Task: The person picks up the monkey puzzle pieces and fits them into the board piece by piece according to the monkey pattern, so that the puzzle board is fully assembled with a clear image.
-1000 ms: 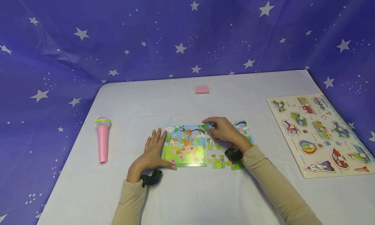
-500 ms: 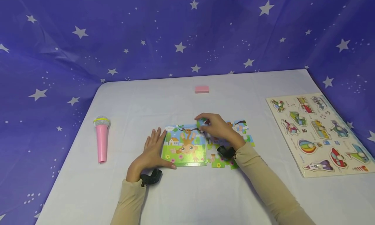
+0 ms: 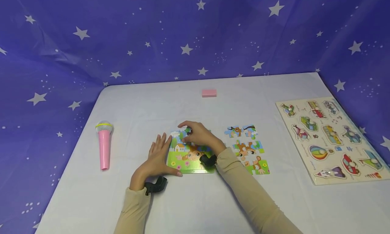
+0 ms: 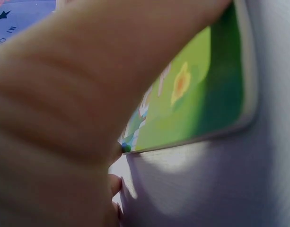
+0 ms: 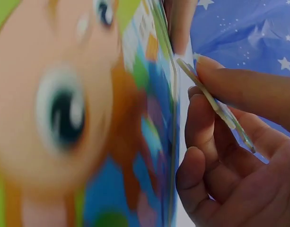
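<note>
A puzzle board [image 3: 189,166] with a monkey picture lies flat on the table. My left hand [image 3: 155,159] rests at its left side, fingers spread and fairly straight, the thumb along the lower left corner. Over the board's upper left part, my right hand [image 3: 198,134] pinches a thin jigsaw piece [image 5: 215,104] between thumb and fingers. In the right wrist view the piece is tilted, seen edge-on, close to the board's edge. Several loose jigsaw pieces [image 3: 251,153] lie right of the board; the right forearm covers part of that area.
A pink toy microphone [image 3: 104,146] lies at the left. Behind the board is a small pink block [image 3: 209,93]. A large peg puzzle board [image 3: 332,139] with vehicle pictures lies at the right. A starry purple cloth [image 3: 164,34] hangs behind the white table [image 3: 146,105].
My right hand has moved left with the jigsaw piece, from the loose pieces to over the upper left of the board. The left hand has stayed in place.
</note>
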### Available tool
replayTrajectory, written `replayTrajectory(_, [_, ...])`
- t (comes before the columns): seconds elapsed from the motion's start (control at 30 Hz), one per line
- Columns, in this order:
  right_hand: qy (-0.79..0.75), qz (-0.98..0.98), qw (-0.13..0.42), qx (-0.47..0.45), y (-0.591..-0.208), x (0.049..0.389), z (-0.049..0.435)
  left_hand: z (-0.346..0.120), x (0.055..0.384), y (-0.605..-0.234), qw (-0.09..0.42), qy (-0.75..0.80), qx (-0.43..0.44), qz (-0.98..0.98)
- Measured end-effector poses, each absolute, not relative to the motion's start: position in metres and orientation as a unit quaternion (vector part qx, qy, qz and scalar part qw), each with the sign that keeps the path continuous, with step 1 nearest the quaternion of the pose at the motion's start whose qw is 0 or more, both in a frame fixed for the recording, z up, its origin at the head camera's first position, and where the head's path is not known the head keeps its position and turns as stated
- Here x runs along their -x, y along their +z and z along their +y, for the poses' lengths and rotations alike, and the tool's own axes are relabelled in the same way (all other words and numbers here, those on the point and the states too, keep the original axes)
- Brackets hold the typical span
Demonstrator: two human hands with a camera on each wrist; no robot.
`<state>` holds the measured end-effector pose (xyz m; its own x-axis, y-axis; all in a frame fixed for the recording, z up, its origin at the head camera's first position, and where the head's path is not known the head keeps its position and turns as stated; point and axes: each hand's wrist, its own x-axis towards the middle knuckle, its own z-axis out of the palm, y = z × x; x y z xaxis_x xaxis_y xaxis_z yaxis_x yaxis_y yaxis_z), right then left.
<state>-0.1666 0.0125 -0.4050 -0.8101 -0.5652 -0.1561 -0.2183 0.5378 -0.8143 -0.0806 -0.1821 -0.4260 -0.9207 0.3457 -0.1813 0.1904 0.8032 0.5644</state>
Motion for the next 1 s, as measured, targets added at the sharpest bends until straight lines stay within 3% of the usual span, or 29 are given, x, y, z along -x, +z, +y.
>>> replayTrajectory(0.33, [-0.381,0.875,0.197,0.224,-0.411,0.166,-0.007,-0.183,0.08,-0.427,0.133,0.282,-0.144,0.939])
replayTrajectory(0.77, [-0.283,0.918,0.133,0.245,-0.413,0.155,-0.01,-0.183,0.079,-0.428,0.127,0.285,-0.149,0.938])
replayTrajectory(1.0, [-0.249,0.926,0.132,0.251,-0.412,0.15,-0.01,-0.182,0.08,-0.429,0.125,0.286,-0.152,0.938])
